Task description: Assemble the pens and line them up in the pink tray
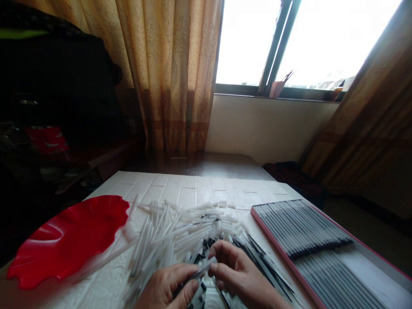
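Observation:
My left hand (169,283) is closed, pinching a short translucent tube (205,268) between thumb and fingers. At the tube's far end my right hand (240,270) closes its curled fingers and thumb around the tip. Below and just beyond the hands lie small black caps (203,286), partly covered by my fingers. A loose heap of whitish translucent tubes (161,231) spreads out ahead and to the left. Thin dark rods (264,266) lie in a bundle beside my right hand.
On the left stands a red wavy-rimmed plate (74,236). To the right, a pink-edged tray (273,240) holds rows of clear, dark-tipped sticks. Everything rests on a white brick-patterned mat (193,185). Behind are a curtain (177,77) and a window with a pink cup (277,89).

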